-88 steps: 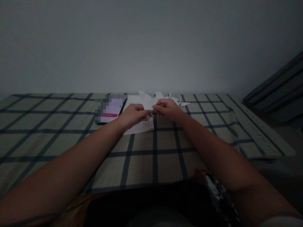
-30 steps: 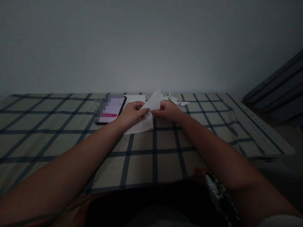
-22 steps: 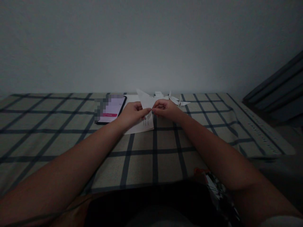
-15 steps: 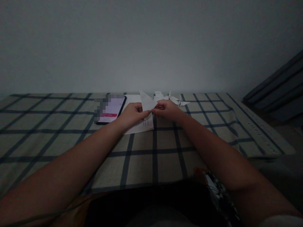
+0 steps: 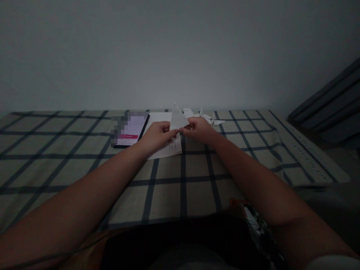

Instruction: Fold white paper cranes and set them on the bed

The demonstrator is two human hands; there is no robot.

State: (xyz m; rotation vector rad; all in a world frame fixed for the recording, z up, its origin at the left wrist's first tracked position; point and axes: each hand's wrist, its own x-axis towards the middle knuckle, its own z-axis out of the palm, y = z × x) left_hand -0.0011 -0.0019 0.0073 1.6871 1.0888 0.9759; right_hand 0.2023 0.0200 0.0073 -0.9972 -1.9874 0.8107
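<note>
My left hand (image 5: 156, 135) and my right hand (image 5: 198, 129) meet over a checked cloth (image 5: 182, 180), both pinched on a folded white paper (image 5: 178, 117). The paper stands up as a pointed triangle between my fingertips. Under my hands lies a flat white sheet (image 5: 168, 148) with small printed marks. The room is dim.
A phone (image 5: 131, 129) with a lit screen lies left of the sheet. Several small folded white paper figures (image 5: 208, 118) rest by the wall behind my right hand. A dark striped cushion (image 5: 326, 108) leans at the right. A patterned item (image 5: 253, 221) sits near my lap.
The folded paper has been turned and refolded between my fingers, from a wide flap to an upright triangle. My hands stay in the same spot.
</note>
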